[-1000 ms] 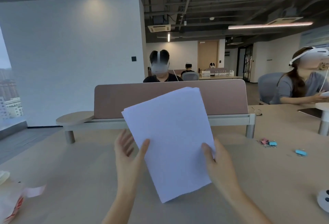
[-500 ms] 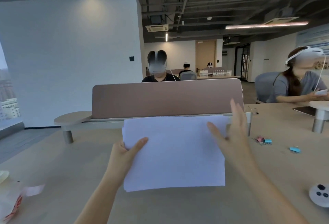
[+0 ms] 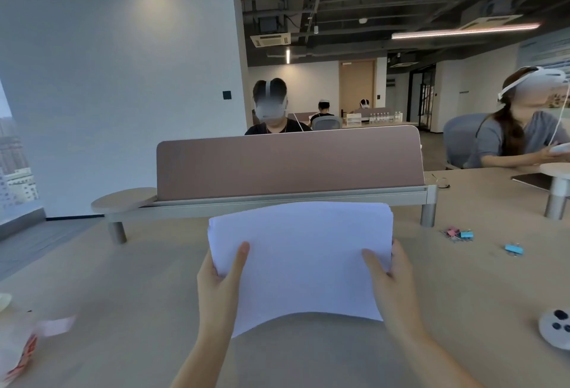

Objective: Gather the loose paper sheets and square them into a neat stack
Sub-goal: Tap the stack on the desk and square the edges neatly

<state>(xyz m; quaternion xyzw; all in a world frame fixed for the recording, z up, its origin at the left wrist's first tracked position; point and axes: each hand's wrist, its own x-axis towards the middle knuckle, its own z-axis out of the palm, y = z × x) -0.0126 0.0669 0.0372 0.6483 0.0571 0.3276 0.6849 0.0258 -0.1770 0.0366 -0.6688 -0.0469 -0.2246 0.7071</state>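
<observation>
A stack of white paper sheets (image 3: 303, 259) stands upright in landscape orientation over the wooden table (image 3: 123, 310), its lower edge bowed upward in the middle. My left hand (image 3: 220, 279) grips the left short edge, thumb on the front face. My right hand (image 3: 390, 276) grips the right short edge the same way. The sheets' top and left edges show slight layering, not perfectly flush.
A pink divider screen (image 3: 290, 162) on a grey shelf crosses the table behind the paper. Binder clips (image 3: 459, 234) and another blue clip (image 3: 514, 249) lie at right. A white round device (image 3: 556, 327) sits near the right edge; a wrapped packet (image 3: 18, 344) at left. People sit beyond.
The paper turned from tilted portrait to landscape. My right hand, lifted off the sheets half a second ago, now grips the right edge; the stack's bottom edge has bowed.
</observation>
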